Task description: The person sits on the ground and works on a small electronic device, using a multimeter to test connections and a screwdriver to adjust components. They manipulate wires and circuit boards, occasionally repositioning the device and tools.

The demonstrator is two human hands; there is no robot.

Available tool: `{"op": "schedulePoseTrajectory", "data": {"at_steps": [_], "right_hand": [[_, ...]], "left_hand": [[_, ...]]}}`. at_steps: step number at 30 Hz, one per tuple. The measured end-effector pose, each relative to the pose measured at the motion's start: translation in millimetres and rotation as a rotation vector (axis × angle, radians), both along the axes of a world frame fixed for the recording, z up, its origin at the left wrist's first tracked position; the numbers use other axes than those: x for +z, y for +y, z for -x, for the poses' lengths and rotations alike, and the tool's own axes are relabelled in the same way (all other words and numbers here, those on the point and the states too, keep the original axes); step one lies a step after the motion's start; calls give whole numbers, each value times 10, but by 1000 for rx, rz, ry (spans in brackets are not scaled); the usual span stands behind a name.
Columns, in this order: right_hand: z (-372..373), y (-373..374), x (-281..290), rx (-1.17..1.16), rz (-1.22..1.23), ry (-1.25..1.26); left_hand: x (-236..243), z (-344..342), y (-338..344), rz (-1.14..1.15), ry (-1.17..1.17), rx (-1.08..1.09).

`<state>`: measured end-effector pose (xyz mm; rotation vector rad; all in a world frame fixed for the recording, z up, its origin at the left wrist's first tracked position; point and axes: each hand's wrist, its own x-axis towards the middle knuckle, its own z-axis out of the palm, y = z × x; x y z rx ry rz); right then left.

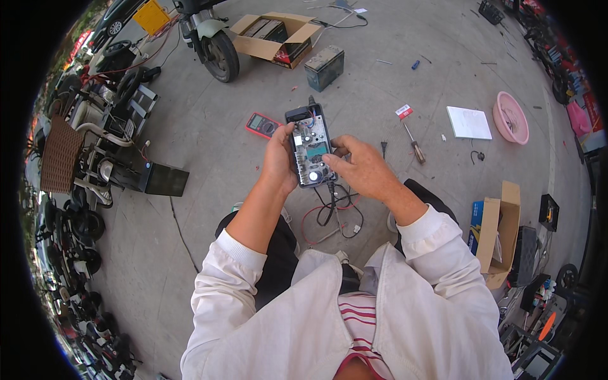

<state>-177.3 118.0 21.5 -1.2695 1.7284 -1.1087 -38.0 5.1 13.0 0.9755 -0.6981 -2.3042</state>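
An opened battery charger (313,136), its black case showing a circuit board with a green part and silver components, is held upright between my hands. My left hand (278,159) grips its left side, thumb along the edge. On the right side, my right hand (367,166) has its fingers curled at the case and its thumb over the board. Black cable (331,206) hangs from the lower end of the charger, beside a thin red lead. A red multimeter (263,125) lies just past my left hand. To the right of my right hand lies a screwdriver (415,145).
Ahead stand a dark battery (325,68), an open cardboard box (304,31) and a scooter wheel (220,57). A white booklet (468,122) and pink basin (510,118) are on the right, with another open carton (505,231) nearer. Scooters (95,145) line the left.
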Motion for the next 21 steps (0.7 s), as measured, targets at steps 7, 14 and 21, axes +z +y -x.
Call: {"op": "schedulePoseTrajectory", "data": {"at_steps": [7, 14, 21], "right_hand": [[-11, 3, 49, -10, -16, 20], [-8, -3, 24, 3, -16, 32], [-10, -5, -20, 33, -19, 6]], "left_hand": [[-54, -1, -24, -9, 16, -10], [-55, 0, -35, -23, 8, -29], [-16, -9, -6, 22, 51, -34]]}}
